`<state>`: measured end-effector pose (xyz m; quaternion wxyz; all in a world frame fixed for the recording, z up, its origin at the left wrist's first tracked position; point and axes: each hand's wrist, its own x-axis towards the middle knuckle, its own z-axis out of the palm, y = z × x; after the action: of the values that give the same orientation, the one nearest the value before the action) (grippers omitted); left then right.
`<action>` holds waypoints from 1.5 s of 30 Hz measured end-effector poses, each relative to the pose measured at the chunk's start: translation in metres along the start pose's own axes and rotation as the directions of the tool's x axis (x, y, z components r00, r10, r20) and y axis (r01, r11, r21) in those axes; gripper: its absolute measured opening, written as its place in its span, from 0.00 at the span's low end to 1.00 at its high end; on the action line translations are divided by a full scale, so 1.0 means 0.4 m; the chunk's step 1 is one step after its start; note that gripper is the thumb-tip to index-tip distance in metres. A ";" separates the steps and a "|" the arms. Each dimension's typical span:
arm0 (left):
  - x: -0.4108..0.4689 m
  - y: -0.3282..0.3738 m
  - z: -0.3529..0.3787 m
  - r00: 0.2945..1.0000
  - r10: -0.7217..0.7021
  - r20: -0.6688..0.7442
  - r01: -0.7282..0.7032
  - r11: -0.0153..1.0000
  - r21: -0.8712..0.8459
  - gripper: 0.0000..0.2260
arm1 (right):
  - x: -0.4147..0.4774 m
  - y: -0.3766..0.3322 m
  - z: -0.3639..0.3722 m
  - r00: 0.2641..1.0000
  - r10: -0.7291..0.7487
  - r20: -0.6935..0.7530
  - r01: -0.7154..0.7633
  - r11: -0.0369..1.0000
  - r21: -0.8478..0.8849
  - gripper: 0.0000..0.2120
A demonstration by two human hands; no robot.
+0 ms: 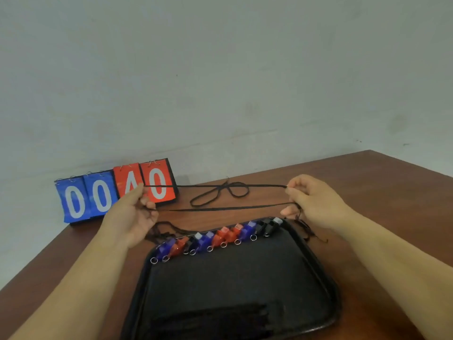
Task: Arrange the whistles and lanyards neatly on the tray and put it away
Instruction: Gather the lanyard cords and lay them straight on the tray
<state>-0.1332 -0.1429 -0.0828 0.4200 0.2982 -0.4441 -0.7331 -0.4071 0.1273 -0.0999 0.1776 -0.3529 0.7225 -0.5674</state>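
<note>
Your left hand and right hand each pinch a black lanyard, grip closed, stretched taut above the surface. Whistles line the tray's far edge.

Whistles line the tray's far edge; scoreboard behind-left.

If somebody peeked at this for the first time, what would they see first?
Probably the black lanyard stretched tight between the left hand and the right hand, above the table. Next, the bright row of blue, red and black whistles along the far edge of the black tray. And the blue and red scoreboard reading 0 0 1 0, at the back left by the wall.
</note>
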 end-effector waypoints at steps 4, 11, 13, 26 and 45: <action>0.042 0.003 -0.098 0.997 -0.002 -0.079 -0.007 0.993 -0.117 0.10 | 0.063 -0.053 0.083 0.982 0.063 0.176 -0.104 0.966 0.237 0.03; 0.080 -0.025 -0.194 0.986 -0.040 -0.164 0.020 0.993 -0.120 0.09 | 0.111 -0.024 0.125 0.967 0.052 0.248 -0.109 0.969 0.222 0.02; 0.087 -0.024 -0.202 0.984 -0.026 -0.175 0.010 0.996 -0.091 0.08 | 0.103 0.007 0.124 0.976 0.013 0.216 -0.022 0.999 0.037 0.04; 0.059 -0.034 -0.182 0.977 -0.030 -0.209 -0.049 0.931 -0.362 0.09 | 0.061 0.010 0.125 0.965 -0.221 0.139 0.257 0.898 -0.357 0.08; 0.005 -0.027 -0.152 0.997 0.039 0.065 -0.027 0.984 -0.177 0.09 | 0.024 -0.016 0.148 0.933 -0.277 0.228 0.345 0.869 -0.356 0.11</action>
<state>-0.0884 -0.1662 -0.1186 0.4413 0.2275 -0.3965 -0.7722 -0.3731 0.0786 -0.1098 0.0708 -0.5401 0.7364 -0.4012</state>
